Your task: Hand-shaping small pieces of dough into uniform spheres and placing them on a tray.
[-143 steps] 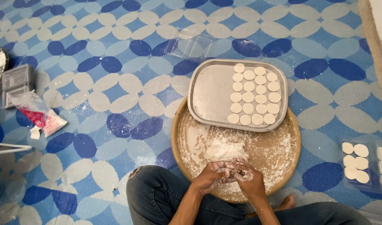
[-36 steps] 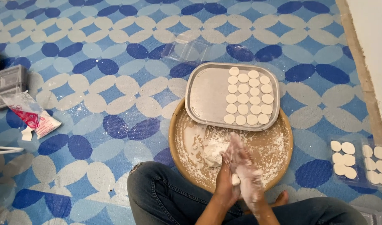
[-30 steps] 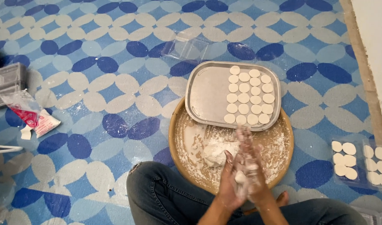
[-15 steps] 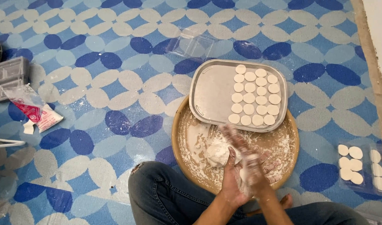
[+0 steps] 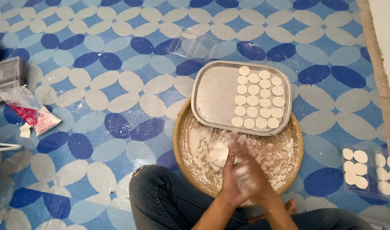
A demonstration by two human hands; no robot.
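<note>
1. The left hand [image 5: 232, 181] and the right hand [image 5: 255, 170] are held palm against palm above the near part of a round wooden tray [image 5: 183, 158], the fingers pointing away from the body.
2. Both hands are dusted white and are blurred, so single fingers can hardly be told apart.
3. Whether anything is held between the pressed palms cannot be told, as the space between them is hidden.
4. A lump of white dough [image 5: 218, 154] is seen lying in the floured wooden tray, just beside the left hand's fingers; whether it is touched cannot be made out.
5. The far edge of the wooden tray is covered by a rectangular metal tray [image 5: 214, 96] resting across it.
6. Flat round dough discs [image 5: 258, 100] are laid in rows on the right part of the metal tray, and its left part is bare.
7. The forearms are cut off by the lower edge, and a knee in blue jeans [image 5: 161, 198] is seen beneath the left arm.
8. At the right edge, clear plastic boxes [image 5: 371, 170] with more discs are partly cut off.
9. A clear plastic lid [image 5: 195, 44] beyond the metal tray is hard to make out against the patterned blue floor [image 5: 97, 85].
10. A torn packet [image 5: 31, 110] lies well apart at the left.
</note>
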